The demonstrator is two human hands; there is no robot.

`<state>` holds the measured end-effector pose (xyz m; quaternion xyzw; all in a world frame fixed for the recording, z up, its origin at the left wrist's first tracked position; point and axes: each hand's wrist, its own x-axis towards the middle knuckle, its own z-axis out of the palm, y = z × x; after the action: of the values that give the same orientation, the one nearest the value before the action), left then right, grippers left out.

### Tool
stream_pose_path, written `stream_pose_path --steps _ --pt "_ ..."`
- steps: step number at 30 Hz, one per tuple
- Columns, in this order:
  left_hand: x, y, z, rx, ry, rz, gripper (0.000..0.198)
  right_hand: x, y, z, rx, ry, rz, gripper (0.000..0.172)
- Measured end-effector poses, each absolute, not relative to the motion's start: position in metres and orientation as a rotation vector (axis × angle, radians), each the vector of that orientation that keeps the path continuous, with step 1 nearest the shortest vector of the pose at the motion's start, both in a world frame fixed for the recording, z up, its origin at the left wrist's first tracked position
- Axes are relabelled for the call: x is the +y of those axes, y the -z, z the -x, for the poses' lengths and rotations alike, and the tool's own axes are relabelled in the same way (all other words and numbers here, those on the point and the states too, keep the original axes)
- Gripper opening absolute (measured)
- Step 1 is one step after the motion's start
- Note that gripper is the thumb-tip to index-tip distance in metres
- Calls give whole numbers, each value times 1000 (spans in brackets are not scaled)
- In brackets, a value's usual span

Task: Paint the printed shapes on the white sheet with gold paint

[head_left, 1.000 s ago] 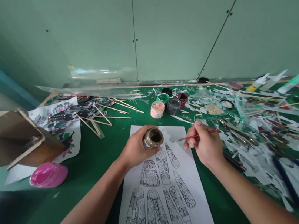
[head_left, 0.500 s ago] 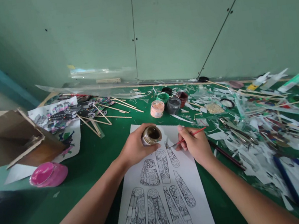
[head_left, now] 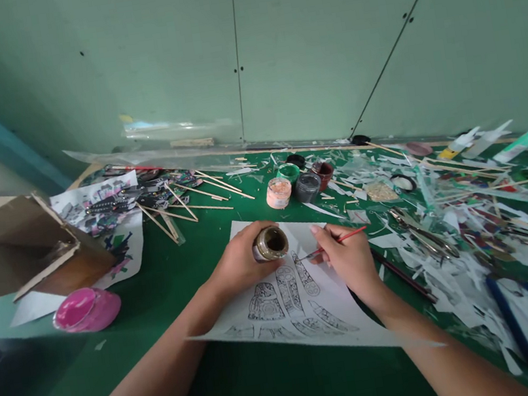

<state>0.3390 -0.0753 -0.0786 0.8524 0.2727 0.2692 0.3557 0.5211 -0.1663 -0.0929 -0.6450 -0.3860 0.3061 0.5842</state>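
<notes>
My left hand (head_left: 239, 254) is wrapped round a small open paint jar (head_left: 271, 243), its mouth tilted toward me and dark inside. Between the fingers of my right hand (head_left: 346, 253) is a thin red paintbrush (head_left: 351, 233). The brush tip points left and meets the narrow drawn shape near the top of a white paper sheet (head_left: 330, 307). Black-outlined patterned pieces are printed on that sheet. Its near edge is lifted and curled up, so the lower drawings look foreshortened.
Behind the sheet stand open jars of peach paint (head_left: 278, 193), grey paint (head_left: 307, 187) and others. Paper scraps (head_left: 462, 300), pliers (head_left: 423, 234) and glue bottles (head_left: 523, 141) crowd the right. A pink paint cup (head_left: 87, 310), a cardboard box (head_left: 61, 255) and wooden sticks (head_left: 210, 206) are at left.
The sheet's near edge has curled up off the green table, where it lay flat before. The jar has tipped slightly more toward me. Both hands stay almost in place.
</notes>
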Motion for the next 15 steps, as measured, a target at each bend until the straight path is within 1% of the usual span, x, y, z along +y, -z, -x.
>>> stream_pose_path --steps 4,11,13,15 --pt "-76 76 -339 710 -728 -2355 50 -166 92 -521 -912 -715 1482 48" --pt "-76 78 -341 890 -696 -2388 56 -167 93 -521 -911 -736 1468 48" --pt "-75 79 -340 964 -651 -2386 62 -167 92 -521 -927 -728 1471 48" --pt "-75 80 -338 1035 -564 -2426 75 -168 92 -522 -945 -720 1471 48"
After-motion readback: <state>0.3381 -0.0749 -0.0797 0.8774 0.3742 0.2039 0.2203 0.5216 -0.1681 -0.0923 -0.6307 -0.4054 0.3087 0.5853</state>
